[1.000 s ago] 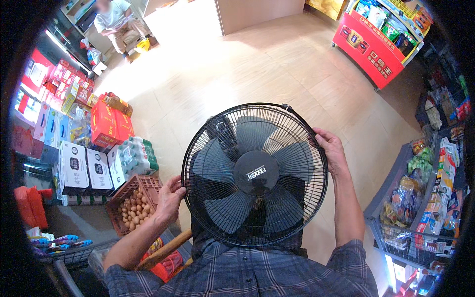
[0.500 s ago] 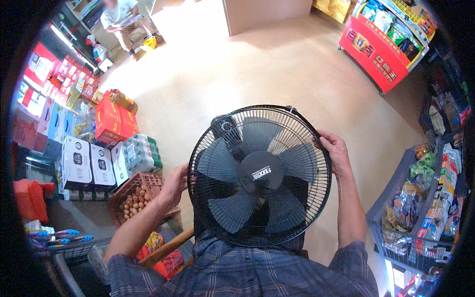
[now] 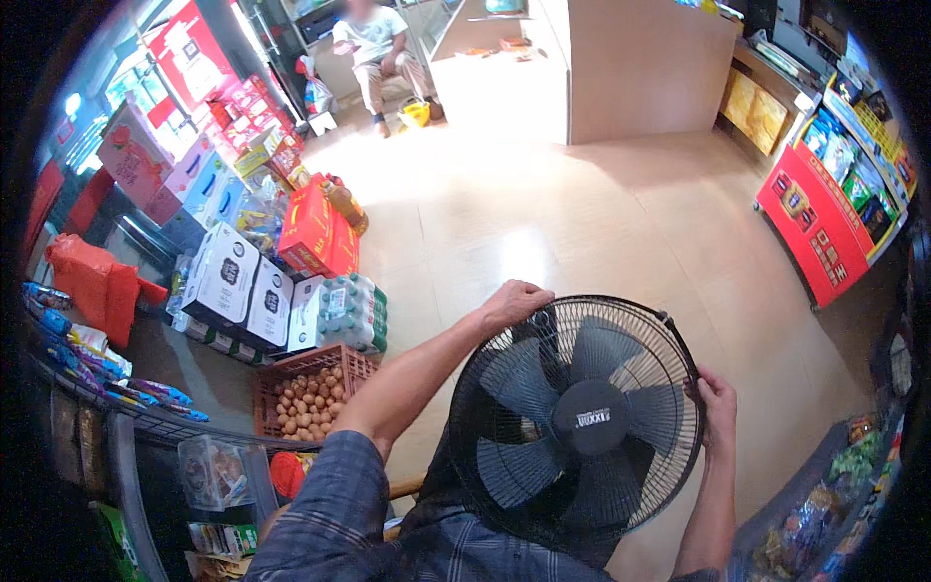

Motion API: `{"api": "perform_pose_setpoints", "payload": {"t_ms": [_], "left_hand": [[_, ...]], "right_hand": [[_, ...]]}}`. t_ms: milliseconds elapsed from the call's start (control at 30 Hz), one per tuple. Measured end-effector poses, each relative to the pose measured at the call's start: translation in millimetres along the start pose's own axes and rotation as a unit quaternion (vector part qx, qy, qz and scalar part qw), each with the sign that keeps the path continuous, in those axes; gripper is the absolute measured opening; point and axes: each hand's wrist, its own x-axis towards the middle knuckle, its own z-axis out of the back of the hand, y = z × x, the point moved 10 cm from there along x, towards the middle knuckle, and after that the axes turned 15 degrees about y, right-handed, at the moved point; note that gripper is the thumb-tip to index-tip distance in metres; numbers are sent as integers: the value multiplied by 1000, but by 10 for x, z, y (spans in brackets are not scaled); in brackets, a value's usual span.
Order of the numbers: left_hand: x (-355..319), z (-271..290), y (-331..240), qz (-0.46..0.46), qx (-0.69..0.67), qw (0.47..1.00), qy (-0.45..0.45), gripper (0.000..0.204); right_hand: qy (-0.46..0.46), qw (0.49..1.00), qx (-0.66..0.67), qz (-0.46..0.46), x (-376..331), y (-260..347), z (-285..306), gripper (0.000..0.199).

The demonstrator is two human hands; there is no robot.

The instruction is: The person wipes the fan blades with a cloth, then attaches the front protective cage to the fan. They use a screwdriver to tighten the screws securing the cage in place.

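A black fan [image 3: 593, 417] with a round wire grille and broad dark blades stands tilted close against my body. My left hand [image 3: 517, 303] lies at the upper left of its grille, fingers curled over the rim beside the dark housing behind the blades. On the opposite side my right hand [image 3: 716, 407] grips the grille's edge, its thumb toward the front. The fan's base and stand are hidden below the grille and my shirt.
At the left stand a crate of eggs [image 3: 310, 403], wrapped bottles [image 3: 351, 312], white boxes [image 3: 221, 272] and red cartons [image 3: 315, 233]. A red snack cart [image 3: 815, 223] is at the right, above shelves of packets [image 3: 815, 514]. Far back, a person [image 3: 373, 53] sits near a counter [image 3: 650, 73].
My left hand has moved from the grille's left side up to its upper left rim. The view has turned left, so the fan sits lower and further right; my right hand stays on its edge.
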Motion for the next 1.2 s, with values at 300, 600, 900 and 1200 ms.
{"api": "perform_pose_setpoints", "payload": {"t_ms": [300,600,900,1200], "left_hand": [[61,-40,31,46,-54,997,37,36],[122,-36,134,9,-113,993,-22,27],[126,-46,178,34,-101,994,-7,34],[76,-54,124,62,-90,994,-13,34]], "right_hand": [[-5,999,34,5,23,-56,32,29],[-4,999,27,-27,49,-53,50,29],[43,996,-48,-56,186,164,-129,24],[60,992,-30,-105,305,-85,-49,19]]}}
